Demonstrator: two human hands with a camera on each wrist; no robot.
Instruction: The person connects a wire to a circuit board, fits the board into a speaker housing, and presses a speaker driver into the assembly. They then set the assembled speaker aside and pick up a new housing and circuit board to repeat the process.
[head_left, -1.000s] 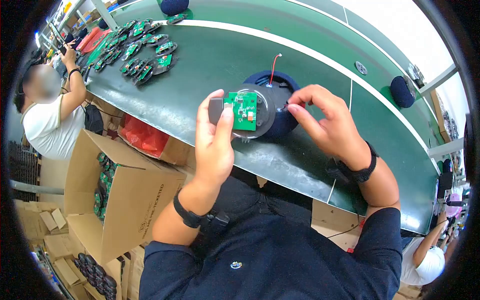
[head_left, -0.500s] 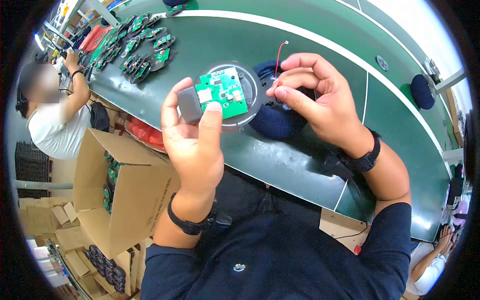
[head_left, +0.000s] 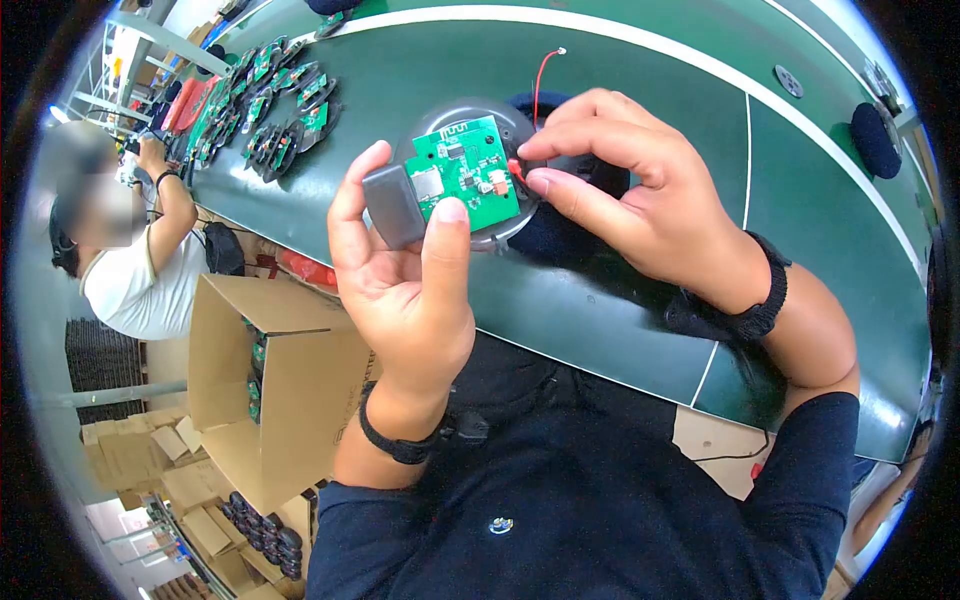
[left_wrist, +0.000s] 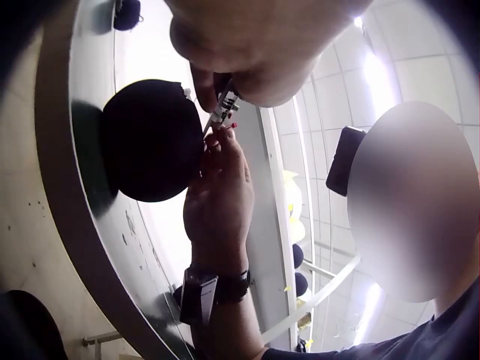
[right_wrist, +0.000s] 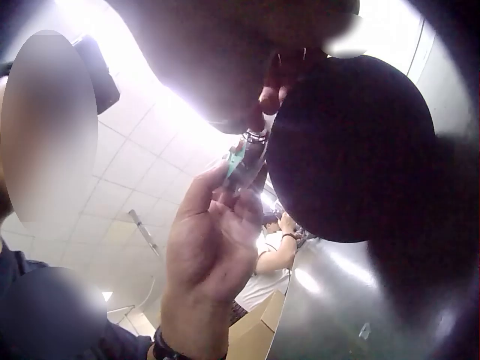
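- We see the left hand point(head_left: 405, 300) with its grip grasping a dark block point(head_left: 393, 207), the thumb lying at the near edge of a green circuit board point(head_left: 462, 180) and the fingers wrapping round the block's far side.
- The board sits over a dark round base point(head_left: 465, 110), the block at its left; we find the whole assembly raised above the green table point(head_left: 590, 340), between the two hands.
- The right hand point(head_left: 650, 190) has its grip pinching a small red lead point(head_left: 515, 168) between thumb and forefinger, right at the board's right-hand edge; we cannot tell whether the lead's end touches the board's socket.
- Behind the base we see a dark, round, fabric-covered shell point(head_left: 545, 240) on the table, partly hidden by the right hand.
- A thin red wire point(head_left: 538, 85) stands up near the shell, its tip white.
- Farther off to the left, we see a pile of board assemblies point(head_left: 290, 100) on the table.
- Below the table's edge, at the left, stands a cardboard box point(head_left: 315, 400), and beyond it a person in white point(head_left: 165, 265).
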